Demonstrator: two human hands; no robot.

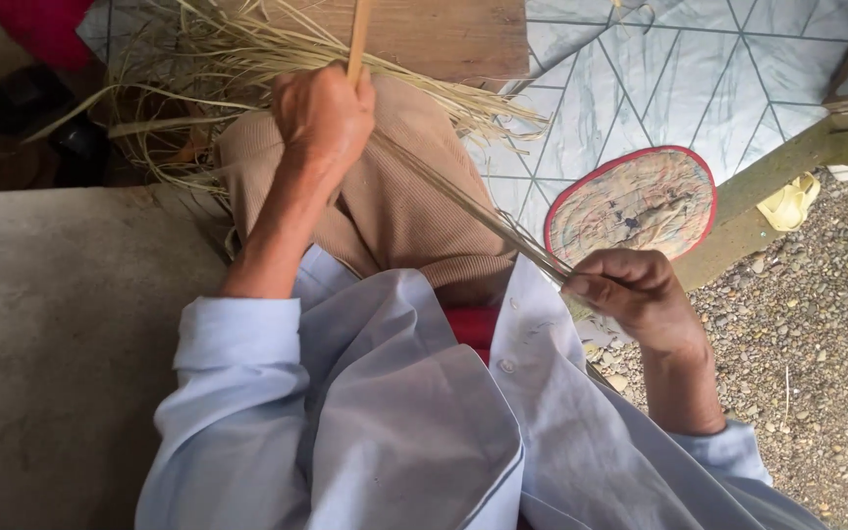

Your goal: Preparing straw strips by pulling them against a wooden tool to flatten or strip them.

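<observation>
Pale dry straw fibres are lying heaped past the knee, thin and tangled. A taut fibre bundle is stretching across the lap. Left hand is clenching a wooden stick; right hand is pinching the bundle's end.

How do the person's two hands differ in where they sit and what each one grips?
The left hand is stretched out over the knee, fist closed round a flat wooden stick; the right hand is drawn back near the shirt, pinching thin dry fibres. The left shows its back; the right shows curled fingers. Both are bare and closed.
</observation>
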